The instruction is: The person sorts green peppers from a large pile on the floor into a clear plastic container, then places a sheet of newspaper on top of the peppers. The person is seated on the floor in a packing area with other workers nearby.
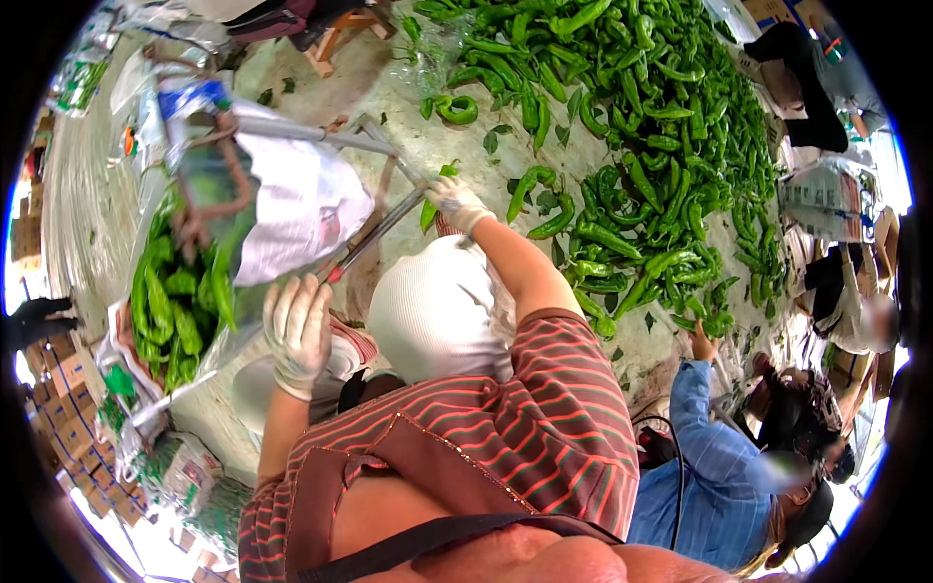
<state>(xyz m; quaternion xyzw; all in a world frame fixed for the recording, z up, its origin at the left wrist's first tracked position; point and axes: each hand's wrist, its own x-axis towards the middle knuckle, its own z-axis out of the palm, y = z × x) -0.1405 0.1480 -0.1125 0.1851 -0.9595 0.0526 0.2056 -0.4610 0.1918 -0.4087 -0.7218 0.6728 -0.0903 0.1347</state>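
My right hand (pixel 458 204), in a pale glove, is closed on a green pepper (pixel 429 216) whose ends show on both sides of the fingers, beside a metal frame (pixel 379 229). My left hand (pixel 297 328), gloved too, is raised with its fingers extended and holds nothing that I can see. Left of it, a plastic bag full of green peppers (pixel 175 306) hangs at the frame, with a white sack (pixel 299 197) next to it. A big heap of long green peppers (pixel 656 131) covers the ground at the upper right.
A co-worker in a blue shirt (pixel 721 466) reaches to the heap's lower edge at the right. More people are at the far right. Stacked cardboard boxes (pixel 73 415) stand at the left. Filled bags (pixel 189 474) lie at the lower left, and a wooden stool (pixel 342 36) stands at the top.
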